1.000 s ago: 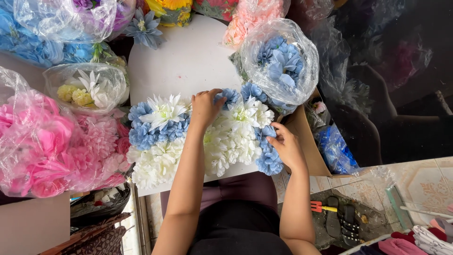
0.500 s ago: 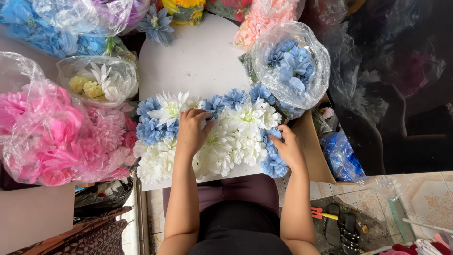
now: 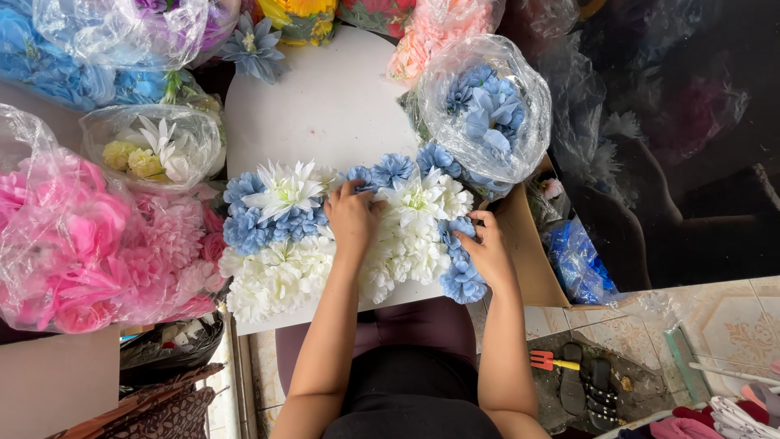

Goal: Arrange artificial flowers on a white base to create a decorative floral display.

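Left hand (image 3: pixel 353 221) shifted slightly right since earlier frame, now pressing fingers down among white artificial flowers (image 3: pixel 406 236) at middle of white foam board (image 3: pixel 325 106) on worktop. Right hand (image 3: pixel 487 252) stays at board's right edge, fingers curled on blue artificial flowers (image 3: pixel 461 276). Bag of blue flowers (image 3: pixel 487 106) just beyond; pink flower bags (image 3: pixel 73 244) at left.

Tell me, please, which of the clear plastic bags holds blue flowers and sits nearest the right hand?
The bag of blue flowers just above the right hand; the other blue bag lies far left.
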